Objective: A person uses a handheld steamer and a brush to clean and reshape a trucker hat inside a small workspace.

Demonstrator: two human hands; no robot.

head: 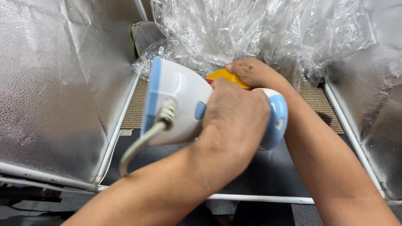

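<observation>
My left hand (234, 117) grips the handle of a white and light-blue clothes iron (180, 100), whose grey cord (138, 146) trails off toward the lower left. The iron is tipped over a yellow piece (226, 76) with a red edge, mostly hidden behind it. Just past the iron, my right hand (255, 73) lies flat on that yellow piece, fingers pointing left. Both forearms come in from the bottom of the view.
Crumpled clear plastic film (259, 29) is piled at the back. Silver padded panels stand at the left (58, 83) and right (377, 109), framed by white rails (259, 198). A dark mat (268, 171) and brown woven surface (312, 100) lie under the hands.
</observation>
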